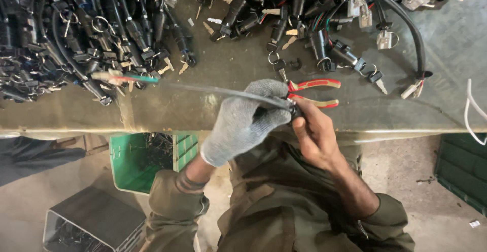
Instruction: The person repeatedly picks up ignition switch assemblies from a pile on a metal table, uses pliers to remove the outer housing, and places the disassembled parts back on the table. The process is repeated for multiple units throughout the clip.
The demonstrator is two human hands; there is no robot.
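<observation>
- Cable (pixel 213 89), black-sleeved, runs from your hands out toward nine o'clock, ending in loose red, green and pale wire tips (pixel 124 78).
- Your gloved left hand (pixel 243 120) is curled shut around the cable's near end.
- Your bare right hand (pixel 314 132) pinches the small black fitting (pixel 294 111) at that end, fingers closed on it, touching the glove.
- Red-handled pliers (pixel 312 92) lie on the bench (pixel 446 105) just at twelve o'clock of your hands.
- Heaps of black key switches (pixel 76 34) with keys sit at ten and twelve o'clock.
- Green crate (pixel 144 163) stands below the bench at eight o'clock; grey box (pixel 94 221) beyond it.
</observation>
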